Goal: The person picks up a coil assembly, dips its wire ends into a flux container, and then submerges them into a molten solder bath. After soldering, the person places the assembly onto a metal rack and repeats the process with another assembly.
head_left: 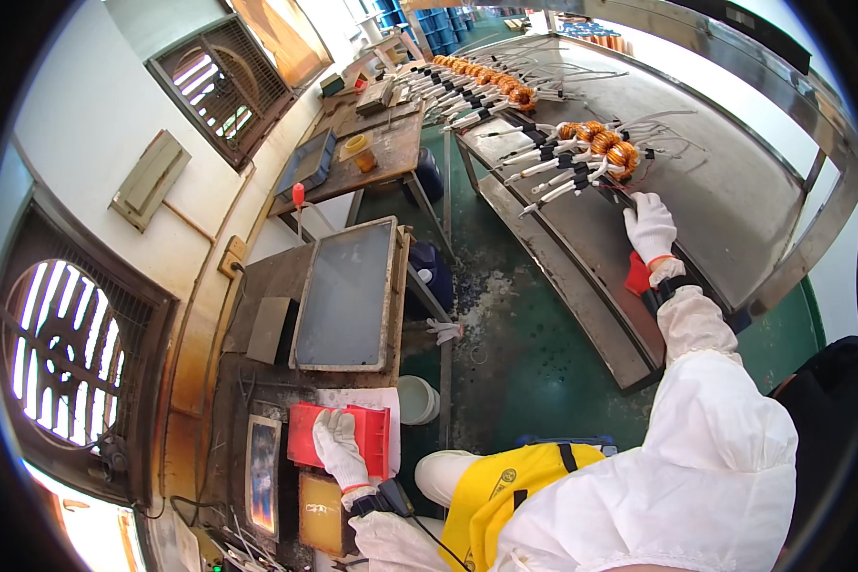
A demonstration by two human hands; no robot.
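Spreading beyond the right hand [652, 227], the metal bench [724, 205] carries the nearest cluster of copper-coloured coils [622, 158], just past that hand's fingertips. These are probably dense for their size and firm, best held around the wound rings, gently, since the windings could scrape. The red tray [375, 437] lies under the left hand [339, 446]; it looks like light, stiff plastic, perhaps slick against a glove, with its rim the surest hold. The left hand lies loosely spread over it, gripping nothing visible; the right is partly curled, and whether it pinches anything I cannot tell. The coils' thin white leads [553, 172], left of the right hand, look bendy and poor for lifting.
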